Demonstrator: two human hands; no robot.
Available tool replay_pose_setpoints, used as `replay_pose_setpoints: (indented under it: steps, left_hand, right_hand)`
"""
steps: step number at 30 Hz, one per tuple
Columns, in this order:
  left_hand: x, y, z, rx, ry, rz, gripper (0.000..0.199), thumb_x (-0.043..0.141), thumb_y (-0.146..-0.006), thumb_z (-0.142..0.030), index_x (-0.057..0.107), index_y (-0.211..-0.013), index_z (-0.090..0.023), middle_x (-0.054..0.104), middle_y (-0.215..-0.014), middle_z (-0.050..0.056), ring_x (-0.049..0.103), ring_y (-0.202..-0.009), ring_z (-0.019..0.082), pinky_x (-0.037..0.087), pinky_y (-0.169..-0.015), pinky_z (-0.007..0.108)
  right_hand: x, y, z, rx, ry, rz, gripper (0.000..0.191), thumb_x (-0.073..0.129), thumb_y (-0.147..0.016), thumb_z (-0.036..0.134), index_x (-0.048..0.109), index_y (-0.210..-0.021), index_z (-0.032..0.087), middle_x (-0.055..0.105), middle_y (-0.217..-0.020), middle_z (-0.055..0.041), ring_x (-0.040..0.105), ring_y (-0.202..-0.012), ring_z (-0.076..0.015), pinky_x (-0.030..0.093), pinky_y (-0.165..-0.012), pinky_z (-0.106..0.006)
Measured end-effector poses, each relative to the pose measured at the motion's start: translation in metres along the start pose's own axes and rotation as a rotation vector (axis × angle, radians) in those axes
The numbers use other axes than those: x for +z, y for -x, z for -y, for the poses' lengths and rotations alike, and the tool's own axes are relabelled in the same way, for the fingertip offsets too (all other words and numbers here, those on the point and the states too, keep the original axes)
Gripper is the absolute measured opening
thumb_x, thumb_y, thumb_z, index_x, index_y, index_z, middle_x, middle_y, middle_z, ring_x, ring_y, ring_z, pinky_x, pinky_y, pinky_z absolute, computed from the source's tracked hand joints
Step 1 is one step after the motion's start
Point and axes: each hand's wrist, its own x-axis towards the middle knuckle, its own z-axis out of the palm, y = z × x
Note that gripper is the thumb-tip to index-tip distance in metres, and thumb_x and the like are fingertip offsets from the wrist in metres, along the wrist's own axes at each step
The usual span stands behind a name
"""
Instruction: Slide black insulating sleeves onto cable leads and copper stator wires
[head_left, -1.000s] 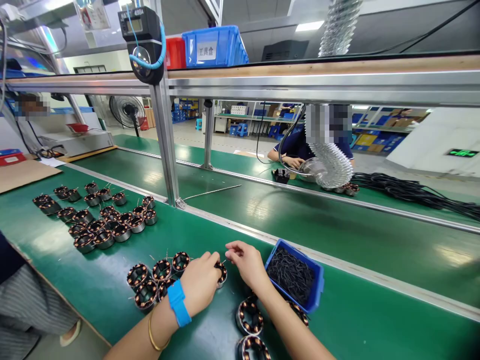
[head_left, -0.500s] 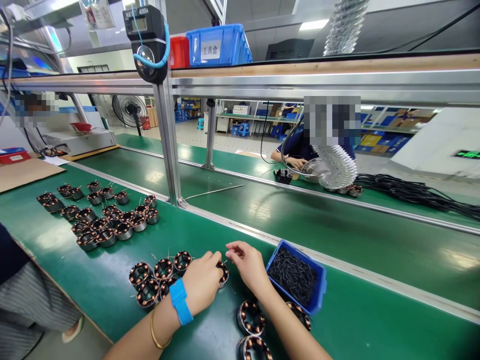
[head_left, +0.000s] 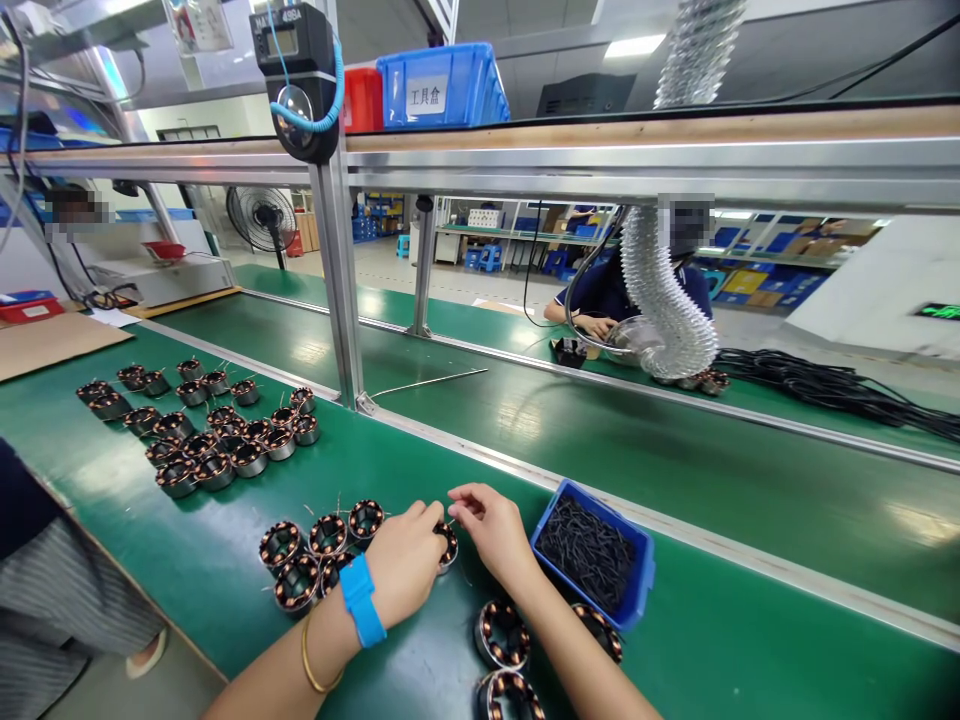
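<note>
My left hand (head_left: 405, 565), with a blue wristband (head_left: 361, 600) and a gold bangle, is closed on a wound motor stator (head_left: 448, 548). Much of that stator is hidden behind the fingers. Just to its right, my right hand (head_left: 491, 530) has thumb and forefinger pinched together close above the stator's edge. What lies in that pinch is too small to make out; a thin wire end shows near the fingertips. Several more stators (head_left: 296, 583) with copper coils stand left of my left hand, partly covered by it. Others (head_left: 502, 635) stand below my right forearm.
A blue bin (head_left: 645, 575) of short black tubes (head_left: 589, 550) sits right of my right hand. Further stators (head_left: 214, 470) cluster at the left on the green bench (head_left: 720, 640). A metal post (head_left: 337, 300) rises behind them. Across the bench, a person sits by a duct (head_left: 667, 300).
My right hand has shifted very slightly left, towards the stator. The left hand keeps its hold in the same place. The view has tilted a little.
</note>
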Motion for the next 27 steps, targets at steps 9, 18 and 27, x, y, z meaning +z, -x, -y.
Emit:
replay_pose_setpoints:
  steps: [9, 18, 27]
  left_hand:
    - [-0.004, 0.001, 0.000, 0.005, -0.005, 0.013, 0.010, 0.063, -0.089, -0.020, 0.071, -0.092, -0.017, 0.061, -0.119, 0.009, 0.058, -0.107, 0.029, 0.057, -0.084, 0.042]
    - [-0.003, 0.000, 0.000, -0.001, -0.006, 0.032, 0.011, 0.062, -0.090, -0.020, 0.072, -0.095, -0.017, 0.061, -0.120, 0.011, 0.058, -0.109, 0.030, 0.058, -0.086, 0.042]
    - [0.001, 0.000, 0.001, 0.009, 0.006, 0.000, 0.009, 0.064, -0.088, -0.021, 0.072, -0.091, -0.017, 0.061, -0.118, 0.010, 0.059, -0.107, 0.029, 0.058, -0.085, 0.042]
  right_hand:
    - [-0.005, -0.001, -0.003, 0.001, 0.014, -0.008, 0.020, 0.060, -0.074, 0.026, 0.074, -0.086, 0.020, 0.073, -0.078, -0.0046, 0.067, -0.068, -0.0199, 0.055, -0.061, -0.031]
    - [0.001, 0.001, 0.000, -0.026, 0.089, 0.059, 0.019, 0.059, -0.077, 0.020, 0.073, -0.088, 0.018, 0.073, -0.080, -0.0044, 0.068, -0.068, -0.0184, 0.056, -0.064, -0.030]
    - [-0.019, 0.003, 0.015, -0.143, 0.299, 0.186, 0.028, 0.050, -0.084, 0.011, 0.076, -0.094, 0.019, 0.076, -0.097, -0.0083, 0.069, -0.093, -0.0242, 0.052, -0.087, -0.039]
